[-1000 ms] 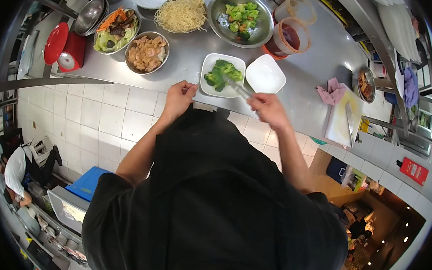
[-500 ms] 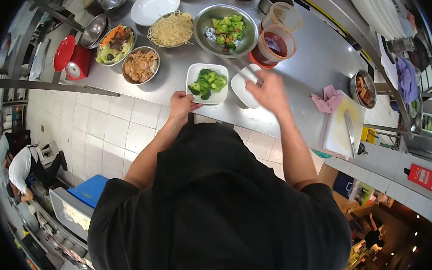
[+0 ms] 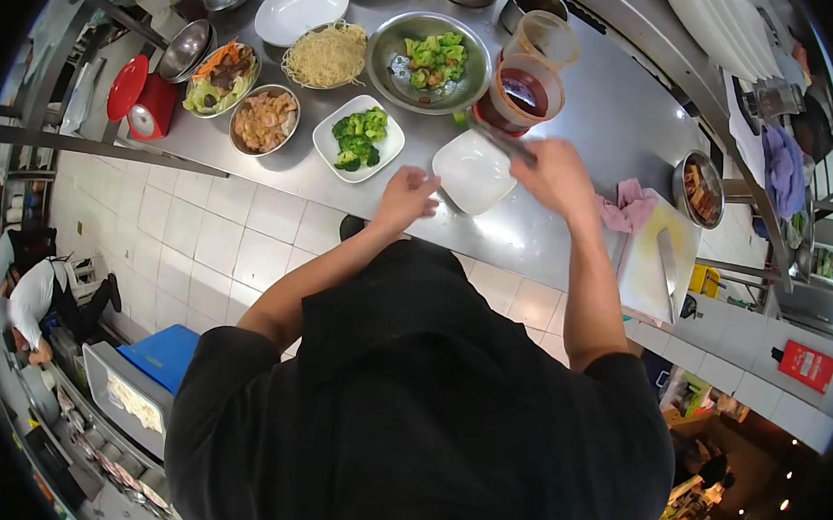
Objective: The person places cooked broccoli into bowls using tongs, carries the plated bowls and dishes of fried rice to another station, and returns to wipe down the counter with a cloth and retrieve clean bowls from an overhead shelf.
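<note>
My right hand [image 3: 557, 181] is closed around metal tongs [image 3: 502, 141], which are blurred. A green broccoli piece [image 3: 460, 118] shows at their far tip, above the back edge of an empty square white dish [image 3: 474, 175]. My left hand [image 3: 407, 199] holds nothing; its fingers are apart, close to the left edge of that dish. To its left stands a second white dish [image 3: 322, 143] filled with broccoli florets [image 3: 358, 140]. Behind both is a steel bowl [image 3: 384, 75] with more broccoli and some brown bits at its bottom.
Noodles [image 3: 326, 56], a bowl of raw-looking meat pieces [image 3: 264, 120], a bowl of mixed vegetables [image 3: 221, 78] and a red scale [image 3: 142, 110] stand leftward. Tubs of dark red sauce [image 3: 525, 90] stand behind the empty dish. Rightward lie a pink cloth [image 3: 628, 208] and a knife [image 3: 668, 261] on a cutting board [image 3: 641, 276].
The broccoli-filled dish has moved left and back, and my left hand has let go of it and shifted right. My right hand and the tongs have moved slightly right.
</note>
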Tool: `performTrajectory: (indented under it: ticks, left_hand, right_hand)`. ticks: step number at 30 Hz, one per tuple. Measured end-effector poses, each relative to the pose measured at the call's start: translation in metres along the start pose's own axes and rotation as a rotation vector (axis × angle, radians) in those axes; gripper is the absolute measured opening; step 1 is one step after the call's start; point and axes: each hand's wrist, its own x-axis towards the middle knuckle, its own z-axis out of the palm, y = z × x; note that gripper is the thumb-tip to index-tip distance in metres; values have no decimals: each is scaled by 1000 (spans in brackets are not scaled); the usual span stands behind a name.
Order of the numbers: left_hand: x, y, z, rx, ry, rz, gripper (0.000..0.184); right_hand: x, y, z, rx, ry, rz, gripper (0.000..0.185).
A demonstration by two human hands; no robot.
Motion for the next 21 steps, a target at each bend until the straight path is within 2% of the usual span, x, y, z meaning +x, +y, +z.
performTrajectory:
  ticks: [1, 4, 6, 8, 9, 11, 13, 16, 18, 21]
  left_hand:
    - [14, -3, 8, 94, 70, 189, 40]
    - [52, -11, 14, 183, 107, 243, 35]
    - [60, -8, 12, 187, 109, 256, 32]
    - [61, -8, 6, 441, 156, 278, 29]
    - [58, -10, 2, 437, 162, 278, 29]
    - [54, -13, -5, 274, 216, 255, 27]
    - [47, -13, -14, 237, 250, 253, 26]
    - [33, -10, -26, 179, 306, 255, 24]
    - [27, -6, -30, 152, 324, 261, 22]
    - [24, -8, -37, 109, 337, 260, 22]
  right_hand:
    - [-17, 5, 4, 15, -59, 29, 32]
    - [-35, 26, 46, 46, -165, 63, 32]
    - [-31, 25, 44, 58, -215, 63, 32]
    - [-21, 15, 31, 78, 111, 31, 33]
    - [-10, -1, 15, 56, 214, 26, 35]
    - [30, -19, -5, 33, 235, 37, 33]
    - [76, -34, -7, -56, 309, -32, 29]
    - [141, -38, 11, -212, 209, -6, 27]
    - [158, -38, 22, -374, 213, -98, 32]
    - [120, -35, 12, -261, 197, -36, 27]
